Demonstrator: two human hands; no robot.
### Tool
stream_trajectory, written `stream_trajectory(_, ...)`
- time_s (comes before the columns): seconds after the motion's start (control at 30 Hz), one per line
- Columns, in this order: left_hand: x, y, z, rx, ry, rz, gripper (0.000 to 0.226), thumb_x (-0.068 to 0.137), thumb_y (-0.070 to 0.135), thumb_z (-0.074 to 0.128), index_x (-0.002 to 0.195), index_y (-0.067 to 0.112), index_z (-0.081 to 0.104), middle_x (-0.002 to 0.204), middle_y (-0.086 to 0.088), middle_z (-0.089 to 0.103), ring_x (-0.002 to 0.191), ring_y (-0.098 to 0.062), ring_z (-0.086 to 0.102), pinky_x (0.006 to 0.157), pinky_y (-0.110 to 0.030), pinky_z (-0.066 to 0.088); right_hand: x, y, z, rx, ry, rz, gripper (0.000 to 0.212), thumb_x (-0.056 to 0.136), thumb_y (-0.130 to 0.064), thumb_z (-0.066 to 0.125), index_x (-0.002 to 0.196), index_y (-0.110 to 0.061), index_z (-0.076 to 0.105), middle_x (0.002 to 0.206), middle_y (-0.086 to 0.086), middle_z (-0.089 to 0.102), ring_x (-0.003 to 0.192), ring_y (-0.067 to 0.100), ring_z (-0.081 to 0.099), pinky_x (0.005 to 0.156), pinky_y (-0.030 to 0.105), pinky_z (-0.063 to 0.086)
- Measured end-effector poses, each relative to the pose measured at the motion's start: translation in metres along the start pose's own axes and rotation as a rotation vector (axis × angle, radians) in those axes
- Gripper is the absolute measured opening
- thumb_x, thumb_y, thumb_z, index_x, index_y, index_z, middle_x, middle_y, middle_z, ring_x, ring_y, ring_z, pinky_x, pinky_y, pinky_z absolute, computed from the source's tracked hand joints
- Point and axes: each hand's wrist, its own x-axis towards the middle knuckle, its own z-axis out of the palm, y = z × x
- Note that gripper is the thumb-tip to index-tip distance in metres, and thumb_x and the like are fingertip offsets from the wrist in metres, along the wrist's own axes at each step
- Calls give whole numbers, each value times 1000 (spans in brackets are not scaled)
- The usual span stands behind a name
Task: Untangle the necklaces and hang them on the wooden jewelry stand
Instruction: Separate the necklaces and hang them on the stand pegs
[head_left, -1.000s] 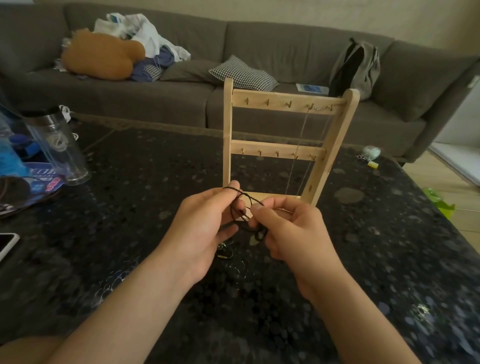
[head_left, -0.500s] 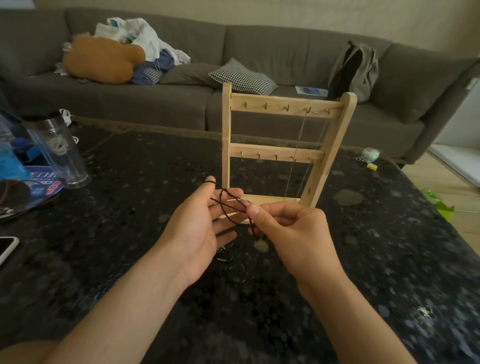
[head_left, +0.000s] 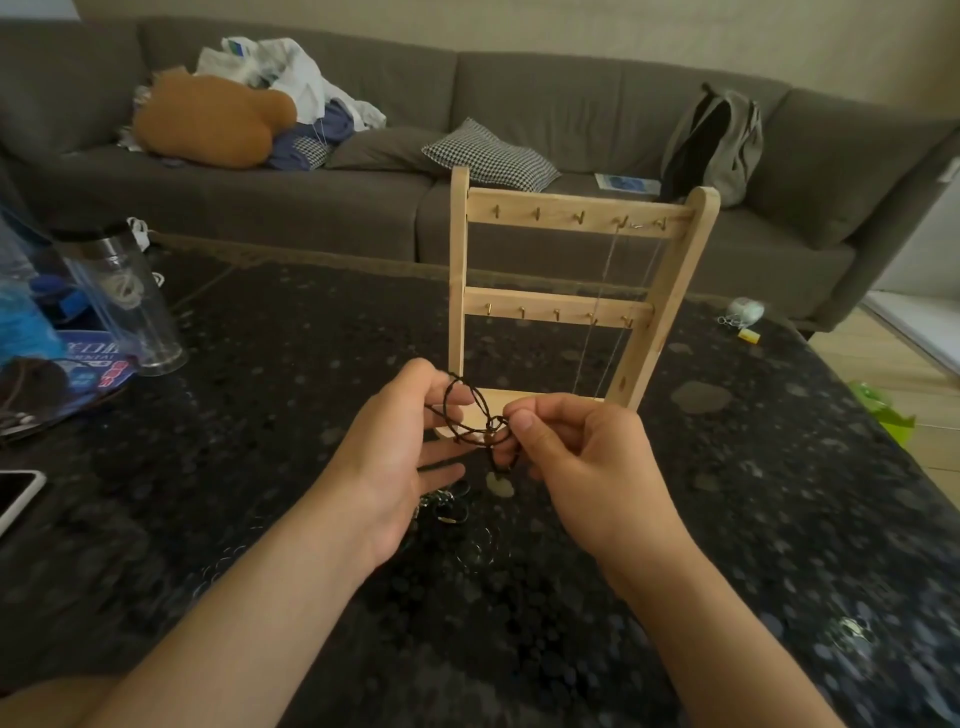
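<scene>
A black cord necklace is looped between my two hands just in front of the wooden jewelry stand. My left hand holds one loop near its fingertips. My right hand pinches the cord's knot between thumb and forefinger. A pale pendant dangles below the cord. More tangled chains lie on the table under my hands. Thin silver chains hang from the top right hooks of the stand.
The dark speckled table carries a clear tumbler and blue packaging at the left, a phone at the left edge, and small items at the far right. A grey sofa stands behind.
My left hand's fingers have curled back in over the cord loop. My right hand has shifted its pinch onto the knot, and the pendant now hangs lower.
</scene>
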Motion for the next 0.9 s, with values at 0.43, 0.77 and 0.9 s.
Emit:
stream_trajectory(0.43,-3,-7,3,360,-81,246,10,96,32,79,103,38,84,101,19,81,101,1,74,86,-23,53,2,5,-2,-22,3,-53,18,109,-26,58,106,-23,75,89,-3,78,79,6,73,70,19,58)
stream_trajectory(0.77,5,3,2,28,160,186,31,108,25,53,83,16,69,82,1,78,92,-17,77,93,-41,58,4,6,-11,-138,-62,-29,9,103,-22,70,99,-29,75,68,3,58,63,22,56,63,47,60)
stream_trajectory(0.9,6,6,-3,-386,32,67,27,112,27,55,88,16,63,64,2,57,63,-14,65,84,-43,62,5,9,-13,-248,-41,-53,9,100,-22,74,98,-31,77,56,-14,52,49,1,48,49,19,43)
